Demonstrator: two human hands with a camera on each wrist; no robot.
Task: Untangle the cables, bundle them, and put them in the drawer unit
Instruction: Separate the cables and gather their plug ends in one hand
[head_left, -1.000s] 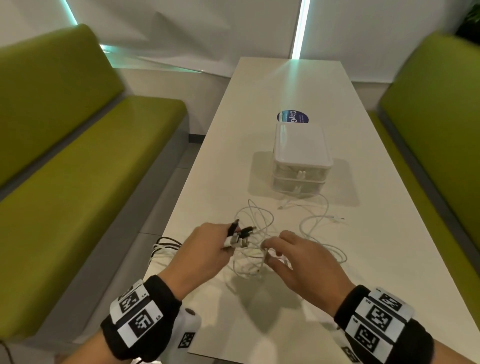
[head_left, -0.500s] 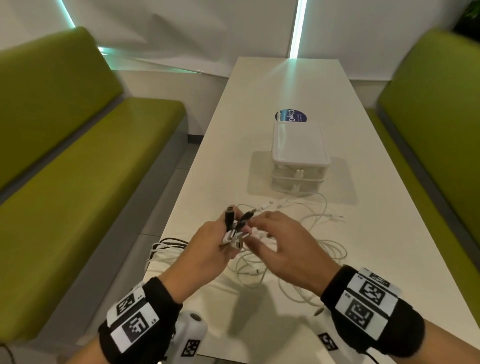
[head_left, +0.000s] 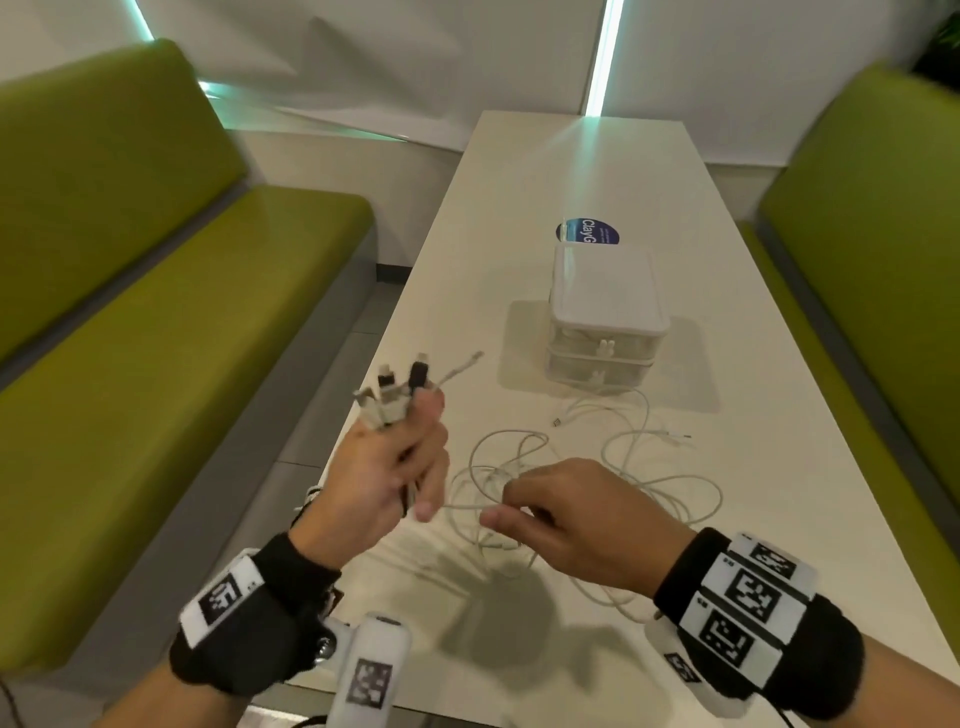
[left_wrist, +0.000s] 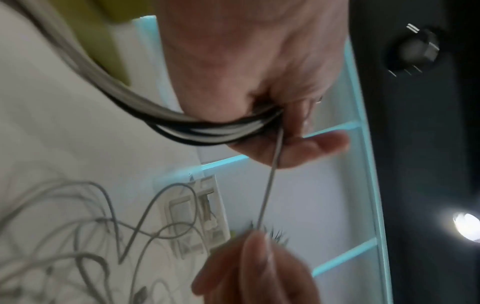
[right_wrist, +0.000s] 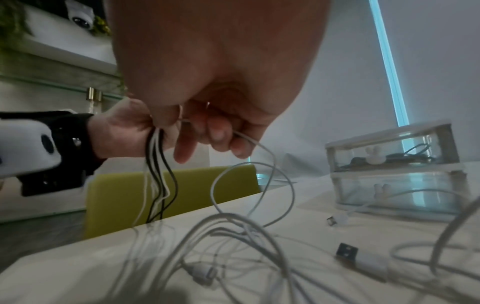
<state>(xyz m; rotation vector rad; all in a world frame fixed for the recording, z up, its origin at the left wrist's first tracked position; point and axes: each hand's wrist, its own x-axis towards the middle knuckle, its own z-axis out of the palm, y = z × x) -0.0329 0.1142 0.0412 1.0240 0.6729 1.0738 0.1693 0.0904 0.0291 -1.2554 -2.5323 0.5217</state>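
My left hand (head_left: 415, 457) is raised above the table's near left part and grips a bunch of black and white cable ends (head_left: 397, 387), plugs pointing up. In the left wrist view the gripped cables (left_wrist: 207, 131) trail off to the left. My right hand (head_left: 501, 504) pinches one thin white cable (left_wrist: 267, 189) that runs taut to the left hand. A loose tangle of white cables (head_left: 654, 467) lies on the table under and beyond the right hand. The clear two-drawer unit (head_left: 605, 322) stands farther back, both drawers closed.
Green benches (head_left: 156, 364) flank the white table (head_left: 571, 171) on both sides. A blue round sticker (head_left: 587, 232) lies behind the drawer unit. The top drawer (right_wrist: 389, 152) holds dark cables. A loose USB plug (right_wrist: 348, 252) lies near my right hand.
My left hand has lifted the bunch of plugs higher and to the left. My right hand has drawn back from it toward me, now pinching one white cable.
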